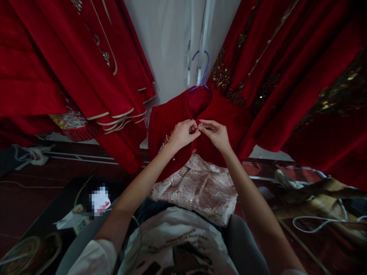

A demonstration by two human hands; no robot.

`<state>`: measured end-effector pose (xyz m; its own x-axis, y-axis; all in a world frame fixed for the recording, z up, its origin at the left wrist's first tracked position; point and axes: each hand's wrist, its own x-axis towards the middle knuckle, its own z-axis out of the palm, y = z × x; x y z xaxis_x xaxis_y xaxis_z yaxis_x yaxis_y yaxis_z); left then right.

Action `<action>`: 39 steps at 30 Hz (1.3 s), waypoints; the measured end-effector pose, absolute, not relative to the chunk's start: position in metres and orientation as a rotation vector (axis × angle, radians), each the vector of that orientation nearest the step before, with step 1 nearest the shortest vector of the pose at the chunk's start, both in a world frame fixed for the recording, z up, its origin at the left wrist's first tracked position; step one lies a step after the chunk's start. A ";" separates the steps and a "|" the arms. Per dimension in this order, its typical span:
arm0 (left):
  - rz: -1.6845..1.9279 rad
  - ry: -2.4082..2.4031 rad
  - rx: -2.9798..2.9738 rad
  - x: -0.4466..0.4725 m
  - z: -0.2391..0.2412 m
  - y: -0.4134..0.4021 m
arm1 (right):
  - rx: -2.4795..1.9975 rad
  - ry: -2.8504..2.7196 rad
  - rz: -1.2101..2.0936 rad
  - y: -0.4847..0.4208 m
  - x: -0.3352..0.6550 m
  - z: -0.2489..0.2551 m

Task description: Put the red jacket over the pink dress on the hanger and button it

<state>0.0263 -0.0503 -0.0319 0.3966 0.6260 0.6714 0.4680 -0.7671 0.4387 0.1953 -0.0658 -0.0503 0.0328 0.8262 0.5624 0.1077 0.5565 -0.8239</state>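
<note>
A short red jacket (172, 110) hangs in front of me on a purple hanger (205, 72). At its front opening, just below the neckline, sits a small sparkling button (200, 125). My left hand (183, 134) is closed, its thumb and fingers pinching the jacket's edge beside that button. From the other side, the thumb and fingertips of my right hand (215, 134) pinch at the button. Lower on the front there is a second ornament (194, 151). Beaded decoration (164, 142) shows partly behind my left wrist. Pale pink brocade cloth (197, 183) with gold glints hangs under the jacket, over my lap.
Red garments with pale trim (114, 95) hang at the left; more with gold sequins (223, 72) hang at the right. A power strip (82, 224) lies at lower left. White cable (315, 225) loops by wooden pieces (312, 204) at lower right.
</note>
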 end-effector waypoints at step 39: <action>1.692 1.311 1.802 -0.032 -0.118 -0.057 | -1.224 -1.289 -0.032 -0.126 0.231 -0.064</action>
